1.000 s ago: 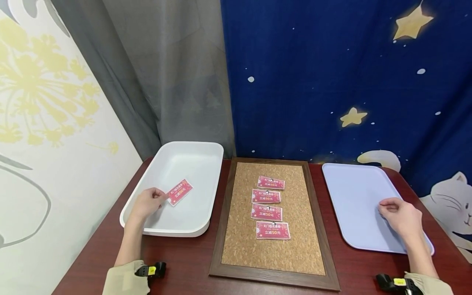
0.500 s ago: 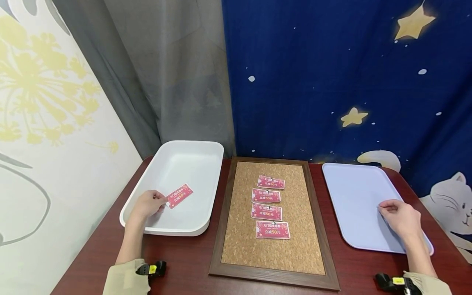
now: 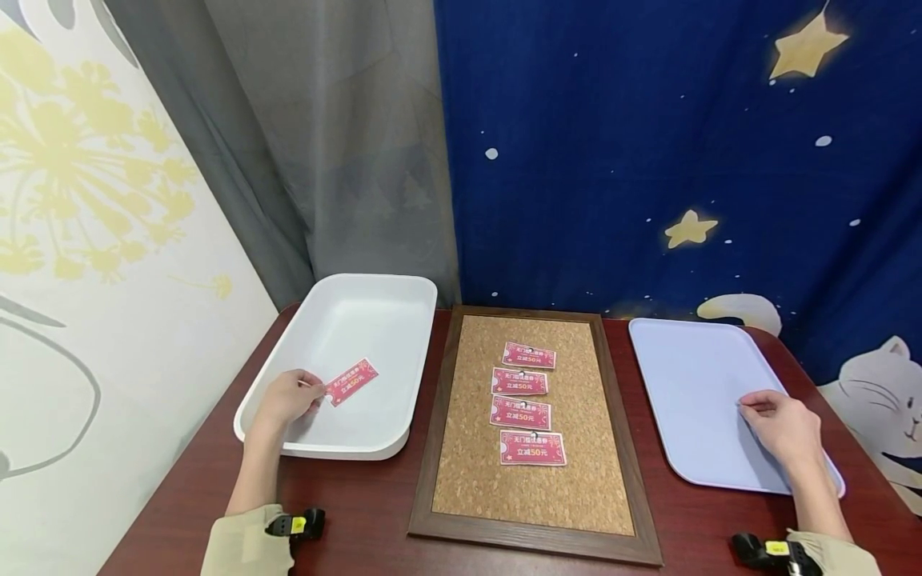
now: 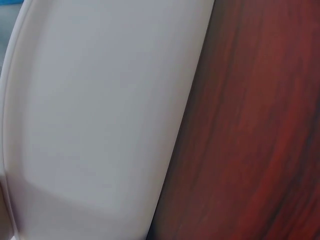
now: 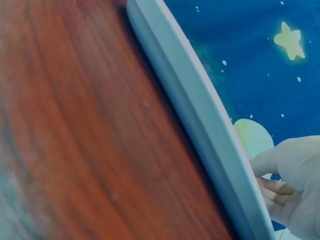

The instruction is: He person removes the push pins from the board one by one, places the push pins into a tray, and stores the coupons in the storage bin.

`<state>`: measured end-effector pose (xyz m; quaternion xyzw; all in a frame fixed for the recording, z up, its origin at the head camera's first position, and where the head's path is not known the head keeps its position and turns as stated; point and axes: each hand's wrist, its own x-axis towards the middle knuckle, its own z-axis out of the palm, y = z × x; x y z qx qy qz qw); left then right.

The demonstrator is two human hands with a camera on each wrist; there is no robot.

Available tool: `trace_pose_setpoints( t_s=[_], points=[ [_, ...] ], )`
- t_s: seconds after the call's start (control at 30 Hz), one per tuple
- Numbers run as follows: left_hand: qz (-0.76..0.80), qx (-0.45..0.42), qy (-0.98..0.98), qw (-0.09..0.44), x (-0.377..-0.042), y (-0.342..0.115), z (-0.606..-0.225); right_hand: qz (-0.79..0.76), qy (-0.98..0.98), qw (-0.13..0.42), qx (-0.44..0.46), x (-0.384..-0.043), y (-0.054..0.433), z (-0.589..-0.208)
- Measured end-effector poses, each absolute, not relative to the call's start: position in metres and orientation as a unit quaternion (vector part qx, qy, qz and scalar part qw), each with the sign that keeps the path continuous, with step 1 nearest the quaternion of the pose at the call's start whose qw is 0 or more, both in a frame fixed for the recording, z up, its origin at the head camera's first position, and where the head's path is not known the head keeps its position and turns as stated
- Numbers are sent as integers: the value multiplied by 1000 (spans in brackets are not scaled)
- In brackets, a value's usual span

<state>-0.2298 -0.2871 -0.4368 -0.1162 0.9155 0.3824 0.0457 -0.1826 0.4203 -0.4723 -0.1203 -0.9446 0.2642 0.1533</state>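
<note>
L hand [image 3: 290,396] pinching red-pink coupon [image 3: 350,382] by one end, coupon within rim of white tub [image 3: 374,320], R hand [image 3: 781,424] at lavender tray [image 3: 702,376], partly curled, can't tell if gripping anything, wood-framed corkboard [image 3: 533,500] btwn tub & tray w/ 4 pinned coupons [image 3: 533,450].

The coupon [image 3: 350,382] at 8 o'clock in the head view reads "无门槛优惠券" above "立减50元"; the four pinned coupons [image 3: 533,454] at 5 o'clock each read "立减50元", their upper line partly behind pins [image 3: 535,436]; yellow labels [image 3: 298,526] on the wrist straps, at 7 and 4 o'clock, are too small to read.
</note>
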Motion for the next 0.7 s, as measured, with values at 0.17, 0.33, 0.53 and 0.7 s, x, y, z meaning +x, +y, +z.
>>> trace_pose_setpoints(
  t_s=[0.17,0.33,0.53,0.7],
  points=[
    [371,-120,920,26,-230,-287,-437,264,-944,159,-119,-181,420,-471],
    [360,-113,926,16,-230,-286,-435,267,-944,159,-112,-181,420,-468],
    [369,-99,924,9,-230,-284,-432,268,-945,163,-92,-183,413,-461],
    [376,-78,923,1,-229,-279,-425,266,-945,179,-69,-184,405,-456]
  ],
)
